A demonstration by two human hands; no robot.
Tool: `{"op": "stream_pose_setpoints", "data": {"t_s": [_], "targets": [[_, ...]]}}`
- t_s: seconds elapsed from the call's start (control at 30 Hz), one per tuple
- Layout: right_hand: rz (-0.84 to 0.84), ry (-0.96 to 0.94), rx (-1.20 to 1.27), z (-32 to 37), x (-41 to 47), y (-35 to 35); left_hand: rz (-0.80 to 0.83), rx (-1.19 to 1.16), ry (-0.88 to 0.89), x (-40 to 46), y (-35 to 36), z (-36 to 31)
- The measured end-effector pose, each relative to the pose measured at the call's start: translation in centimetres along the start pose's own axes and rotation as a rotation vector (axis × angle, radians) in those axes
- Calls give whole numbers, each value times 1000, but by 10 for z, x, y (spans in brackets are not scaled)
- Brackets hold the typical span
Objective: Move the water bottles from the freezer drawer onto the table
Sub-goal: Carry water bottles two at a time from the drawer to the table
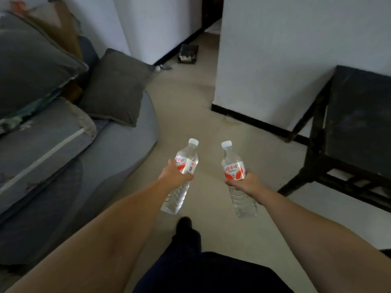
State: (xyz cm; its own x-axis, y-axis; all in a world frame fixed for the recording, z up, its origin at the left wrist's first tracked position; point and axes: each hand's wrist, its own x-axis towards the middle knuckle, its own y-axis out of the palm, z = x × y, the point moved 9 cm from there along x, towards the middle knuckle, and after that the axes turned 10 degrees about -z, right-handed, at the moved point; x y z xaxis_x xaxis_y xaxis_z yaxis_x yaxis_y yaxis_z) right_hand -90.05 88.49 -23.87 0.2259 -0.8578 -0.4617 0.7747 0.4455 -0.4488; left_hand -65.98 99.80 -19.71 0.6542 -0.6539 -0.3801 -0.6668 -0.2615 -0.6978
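Left grip: left hand (174, 174) wraps the left bottle (182, 176) at its label.
Right grip: right hand (243, 183) wraps the right bottle (237, 178) likewise.
Where: both bottles are carried above the floor; the dark bench (357, 115) stands to the right.
Risk: cold, possibly wet plastic could slip; a stride might clip the sofa (80, 157).
Count: two bottles, two white caps, one bench, freezer unseen.

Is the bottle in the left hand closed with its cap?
Closed: a white cap sits on the left bottle, which the left hand grips.
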Motion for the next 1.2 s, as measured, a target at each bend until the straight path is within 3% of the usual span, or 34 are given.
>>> {"op": "stream_pose_setpoints", "data": {"t_s": [0.1,0.33,0.6,0.8,1.03,1.2], "targets": [[-133,49,83,32,38,-17,42,53,87,62,-10,-51],[-244,144,228,68,98,-33,105,111,238,168,-13,-149],[-345,289,253,53,166,-88,296,108,316,236,73,-234],[-418,289,297,54,244,-167,366,108,387,274,140,-339],[-495,237,349,76,321,-288,323,157,437,316,195,-472],[-584,308,411,56,343,-350,423,162,484,316,254,-540]]}}
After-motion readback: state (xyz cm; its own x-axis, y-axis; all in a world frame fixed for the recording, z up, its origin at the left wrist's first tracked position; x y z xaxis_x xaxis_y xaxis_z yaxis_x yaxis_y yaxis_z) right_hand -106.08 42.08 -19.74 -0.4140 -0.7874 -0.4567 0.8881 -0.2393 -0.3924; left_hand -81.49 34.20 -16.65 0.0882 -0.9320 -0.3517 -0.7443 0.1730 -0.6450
